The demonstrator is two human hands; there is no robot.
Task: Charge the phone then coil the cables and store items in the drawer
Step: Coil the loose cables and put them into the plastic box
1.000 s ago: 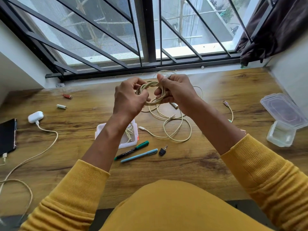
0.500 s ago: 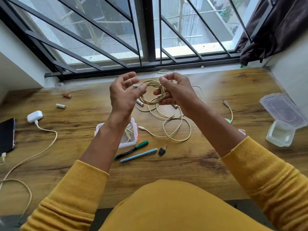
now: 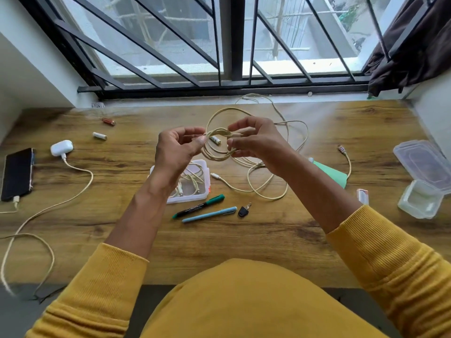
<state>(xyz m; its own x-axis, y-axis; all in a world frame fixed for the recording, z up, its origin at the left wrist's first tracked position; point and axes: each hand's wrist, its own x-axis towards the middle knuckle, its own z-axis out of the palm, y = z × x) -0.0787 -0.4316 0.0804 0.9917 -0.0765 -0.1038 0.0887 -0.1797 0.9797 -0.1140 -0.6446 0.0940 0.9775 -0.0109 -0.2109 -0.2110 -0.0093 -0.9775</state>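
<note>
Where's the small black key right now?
Head view: the black key lies on the desk just right of the blue pen, below the loose cable.

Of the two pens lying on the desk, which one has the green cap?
The black marker, the one nearer the small box; its cap end is green. The other pen, closer to the person, is light blue all over.

The wooden desk (image 3: 244, 240) bears a phone (image 3: 16, 173), two pens (image 3: 202, 211) and perhaps a key (image 3: 244, 210).

You can read no text here: the black marker (image 3: 199, 206) carries a line of white print, but it is too small to make out.
</note>
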